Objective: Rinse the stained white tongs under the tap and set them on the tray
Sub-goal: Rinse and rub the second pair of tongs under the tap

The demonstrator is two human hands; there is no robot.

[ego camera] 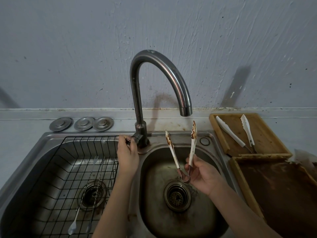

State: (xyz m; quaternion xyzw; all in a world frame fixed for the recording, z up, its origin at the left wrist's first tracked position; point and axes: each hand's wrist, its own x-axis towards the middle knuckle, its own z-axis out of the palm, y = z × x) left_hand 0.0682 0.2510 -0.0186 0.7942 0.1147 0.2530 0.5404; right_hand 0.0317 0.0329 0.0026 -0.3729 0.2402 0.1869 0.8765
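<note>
None of the rinsing is showing yet — the tap (186, 110) is running dry while the left hand (127, 152) is gripping its handle. The right hand (204, 176) is pinching the stained tongs (182, 152) over the sink (212, 140) below the spout — the tray (277, 145) is waiting, already carrying another pair.

A single wide-angle head-worn camera looks forward and down from close above a double sink (51, 140), facing the grey wall (85, 48) behind it. The tap (154, 69) stands near centre; the frame's edges bend, and both forearms enter from the bottom.
</note>
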